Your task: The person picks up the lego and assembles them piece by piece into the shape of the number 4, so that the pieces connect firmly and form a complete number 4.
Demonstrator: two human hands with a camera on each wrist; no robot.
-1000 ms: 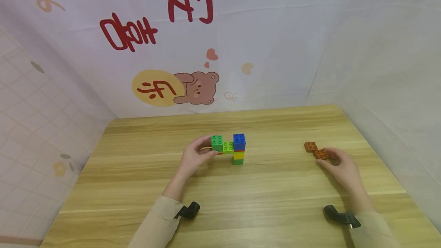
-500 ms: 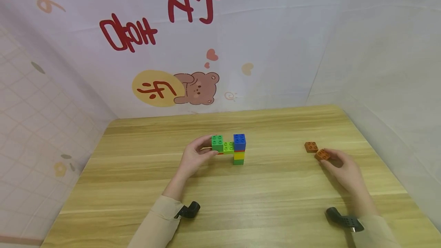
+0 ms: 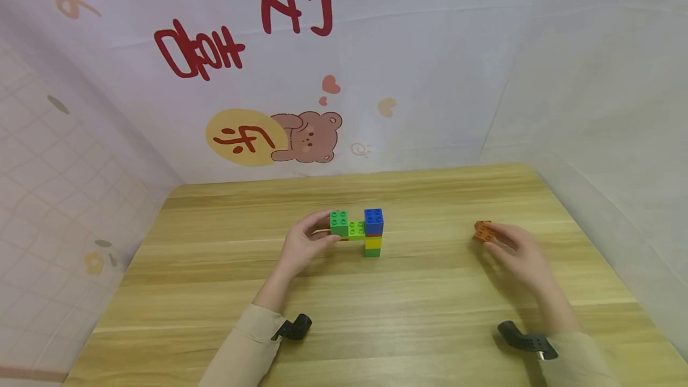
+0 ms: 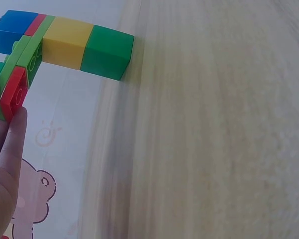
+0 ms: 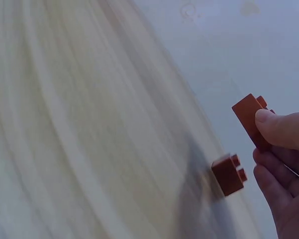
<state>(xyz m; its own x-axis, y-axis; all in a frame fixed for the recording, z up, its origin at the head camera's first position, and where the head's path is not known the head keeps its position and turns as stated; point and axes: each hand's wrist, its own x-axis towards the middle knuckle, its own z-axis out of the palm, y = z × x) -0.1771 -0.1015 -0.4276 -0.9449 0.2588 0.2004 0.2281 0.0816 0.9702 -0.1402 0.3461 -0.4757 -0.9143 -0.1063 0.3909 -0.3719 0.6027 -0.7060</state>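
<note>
Mid-table in the head view stands a toy brick structure. Its column has a blue brick [image 3: 373, 220] on top, then a thin red layer, a yellow brick [image 3: 372, 242] and a green brick [image 4: 107, 52] at the bottom. A lime arm [image 3: 356, 230] juts left from it, with a second green brick [image 3: 338, 223] on its end and a red brick [image 4: 14, 93] underneath. My left hand [image 3: 303, 246] grips that end between thumb and fingers. My right hand [image 3: 524, 257] pinches an orange-brown brick [image 5: 250, 118], raised above the table. Another orange-brown brick [image 5: 229, 175] lies below it.
The wooden table [image 3: 419, 321] meets a white cloth backdrop [image 3: 430, 76] with a printed bear [image 3: 309, 138] at the back. Cloth also hangs along both sides. A black wrist mount [image 3: 294, 328] sits at my left sleeve, and another black mount [image 3: 527, 341] at my right.
My right hand has picked up the nearer orange-brown brick and carried it left, so it overlaps the other one in the head view. The left hand and the structure have stayed put.
</note>
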